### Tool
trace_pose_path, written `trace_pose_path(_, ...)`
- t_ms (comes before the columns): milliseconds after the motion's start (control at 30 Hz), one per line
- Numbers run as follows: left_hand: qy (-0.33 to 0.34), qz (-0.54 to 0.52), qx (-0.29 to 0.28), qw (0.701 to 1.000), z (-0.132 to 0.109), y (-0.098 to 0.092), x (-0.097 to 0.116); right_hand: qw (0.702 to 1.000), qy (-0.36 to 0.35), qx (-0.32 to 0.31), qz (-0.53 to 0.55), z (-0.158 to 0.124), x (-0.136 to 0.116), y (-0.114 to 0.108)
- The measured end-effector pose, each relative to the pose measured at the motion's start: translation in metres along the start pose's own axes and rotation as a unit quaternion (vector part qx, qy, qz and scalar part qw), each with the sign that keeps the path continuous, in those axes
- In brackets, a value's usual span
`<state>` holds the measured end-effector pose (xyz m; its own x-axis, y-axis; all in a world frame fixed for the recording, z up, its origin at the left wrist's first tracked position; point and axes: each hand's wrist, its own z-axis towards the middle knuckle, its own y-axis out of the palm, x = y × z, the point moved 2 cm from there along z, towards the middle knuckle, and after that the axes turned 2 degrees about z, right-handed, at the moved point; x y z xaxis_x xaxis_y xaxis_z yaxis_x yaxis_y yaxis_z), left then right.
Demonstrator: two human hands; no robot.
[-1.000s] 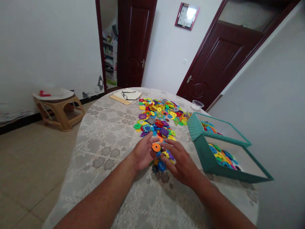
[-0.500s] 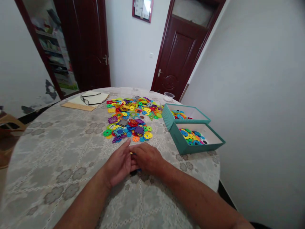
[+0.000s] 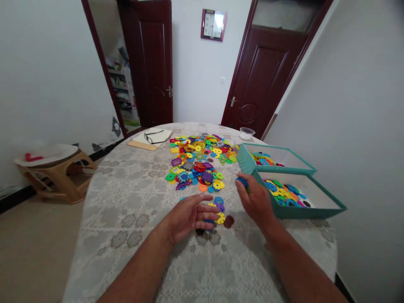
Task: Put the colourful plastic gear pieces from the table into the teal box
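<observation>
The counter [image 3: 126,198] carries a box [image 3: 318,213] just right of the right hand [image 3: 257,200] and a pile [image 3: 200,153] beyond the left hand [image 3: 192,214]. The left hand is spread wide beside loose pieces [image 3: 221,218]; the right hand grips a blue piece [image 3: 242,182].

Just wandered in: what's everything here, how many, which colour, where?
Notched pieces: many, multicoloured, mostly mid-table
Table: one, grey cloth, centre
Open boxes: two, teal, table's right
Papers: two, cream and tan, table's far left
Glasses: one pair, black, on papers
Tub: one, clear, table's far right
Stool: one, tan, floor left, red item atop
Doors: two, dark red, back
Shelves: several, pale, left doorway
Frame: one, reddish, between doors
Switch: one, white, below frame
Left hand: one, open, by loose pieces
Right hand: one, holding a blue piece near boxes
</observation>
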<state>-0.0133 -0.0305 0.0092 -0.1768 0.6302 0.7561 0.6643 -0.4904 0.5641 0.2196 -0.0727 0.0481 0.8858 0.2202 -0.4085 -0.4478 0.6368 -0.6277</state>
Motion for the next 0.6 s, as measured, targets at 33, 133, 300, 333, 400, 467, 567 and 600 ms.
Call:
trace_pose_path(33, 0.004, 0.007, 0.004, 1.0, 0.0, 0.0, 0.0, 0.999, 0.012, 0.031, -0.03, 0.005, 0.009, -0.01)
trace_pose_path(133, 0.022, 0.032, 0.025, 0.999, 0.0, 0.001, -0.001, 0.988, 0.033, 0.109, -0.106, 0.015, 0.04, -0.036)
trace_pose_path(300, 0.057, 0.059, 0.066, 0.994, 0.0, -0.001, 0.001, 0.968, 0.055, 0.141, -0.199, 0.016, 0.091, -0.055)
trace_pose_path(333, 0.062, 0.062, 0.075, 0.993, 0.0, -0.002, 0.002, 0.966, 0.057, 0.136, -0.213, 0.015, 0.099, -0.056)
trace_pose_path(400, 0.074, 0.069, 0.093, 0.99, 0.001, -0.004, 0.003, 0.962, 0.059, 0.127, -0.236, 0.012, 0.111, -0.057)
trace_pose_path(467, 0.088, 0.077, 0.113, 0.987, 0.002, -0.007, 0.005, 0.959, 0.059, 0.117, -0.25, 0.009, 0.117, -0.058)
trace_pose_path(567, 0.113, 0.088, 0.14, 0.98, 0.003, -0.01, 0.007, 0.96, 0.055, 0.11, -0.25, 0.01, 0.114, -0.061)
trace_pose_path(600, 0.122, 0.094, 0.15, 0.977, 0.003, -0.011, 0.007, 0.962, 0.052, 0.117, -0.241, 0.012, 0.109, -0.062)
